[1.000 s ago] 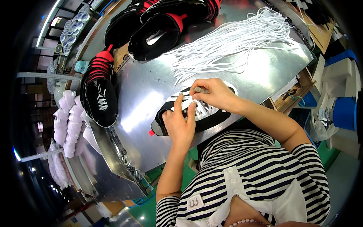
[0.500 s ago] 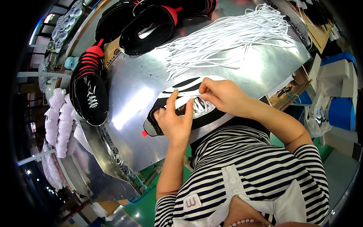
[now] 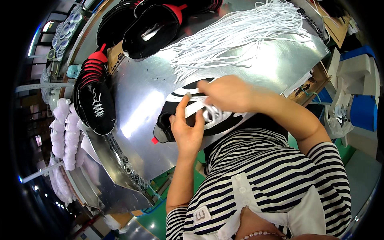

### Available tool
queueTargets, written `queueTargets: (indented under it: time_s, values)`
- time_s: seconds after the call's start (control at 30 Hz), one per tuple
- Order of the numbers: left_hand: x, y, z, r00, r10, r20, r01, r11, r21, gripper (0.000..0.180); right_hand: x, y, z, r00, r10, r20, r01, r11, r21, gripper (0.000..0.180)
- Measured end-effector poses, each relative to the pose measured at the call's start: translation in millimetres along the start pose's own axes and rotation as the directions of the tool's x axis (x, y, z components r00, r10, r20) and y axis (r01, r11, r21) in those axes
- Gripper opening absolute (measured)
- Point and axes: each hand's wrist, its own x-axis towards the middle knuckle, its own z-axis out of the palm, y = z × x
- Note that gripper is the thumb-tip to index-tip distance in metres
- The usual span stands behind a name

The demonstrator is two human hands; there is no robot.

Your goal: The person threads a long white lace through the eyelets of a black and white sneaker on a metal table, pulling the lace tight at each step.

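Glare was reflected by the metal table (image 3: 136, 154), where a black-and-white shoe (image 3: 195, 108) was laid, heel leftward, near heaped white laces (image 3: 240, 36). It was touched by the left hand (image 3: 187, 130), thumb and forefinger spread apart. The right hand (image 3: 230, 94) was blurred over the shoe; whether anything was gripped could not be told.

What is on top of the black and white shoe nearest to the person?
On the shoe, white lacing shows, and the left hand rests there. The blurred right hand covers part of it; what lies beneath that hand cannot be seen.
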Motion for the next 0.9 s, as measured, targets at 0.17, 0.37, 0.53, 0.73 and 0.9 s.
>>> queueTargets:
  time_s: [0.17, 0.37, 0.53, 0.73, 0.9]
  values:
    - [8.6, 3.6, 1.8, 0.997, -0.082, -0.013, 0.081, 0.995, -0.055, 0.045, -26.2, 27.7, 11.9, 0.926, 0.080, -0.368, 0.110, 0.877, 0.468, 0.025]
    - [22.4, 9.9, 10.3, 0.978, -0.203, 0.039, 0.207, 0.962, -0.180, 0.044, -14.4, 27.9, 55.0, 0.761, 0.291, -0.580, 0.142, 0.798, 0.586, 0.017]
    - [23.6, 12.2, -6.6, 0.941, -0.242, 0.236, 0.314, 0.883, -0.348, 0.039, -18.1, 39.5, 58.2, 0.609, -0.254, -0.752, 0.400, 0.917, 0.014, 0.026]
    - [28.9, 10.3, -2.8, 0.921, -0.298, 0.252, 0.374, 0.858, -0.351, 0.039, -5.6, 25.9, 62.5, 0.549, -0.440, -0.710, 0.365, 0.891, -0.270, 0.033]
    - [27.9, 10.3, -2.9, 0.931, -0.292, 0.221, 0.347, 0.895, -0.280, 0.037, -2.2, 26.1, 56.2, 0.566, -0.462, -0.683, 0.405, 0.877, -0.258, 0.022]
